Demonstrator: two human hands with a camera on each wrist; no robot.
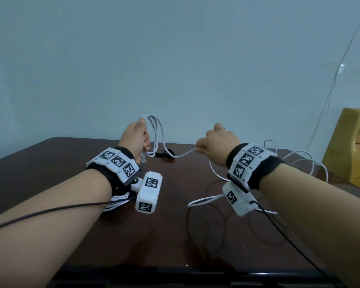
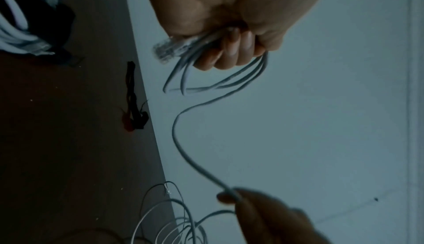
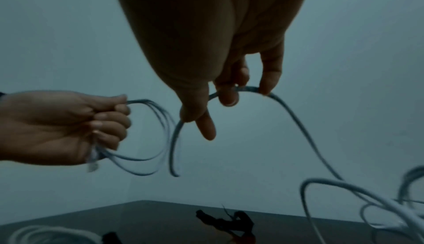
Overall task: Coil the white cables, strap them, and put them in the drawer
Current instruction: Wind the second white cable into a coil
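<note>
Over the dark bench (image 1: 50,163), my left hand (image 1: 136,138) is clamped on three upright loops of white cable (image 1: 154,134). The free run leaves toward three o'clock, where my right hand (image 1: 218,142), nearer the slack, pinches it. I can read no writing.

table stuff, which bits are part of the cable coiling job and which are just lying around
Part of the job:
- white cable, coils gripped in left hand, free run pinched by right hand
- already bundled white cable
- black strap on the table

Just lying about:
- wooden cabinet
- thin cord on the wall
</note>
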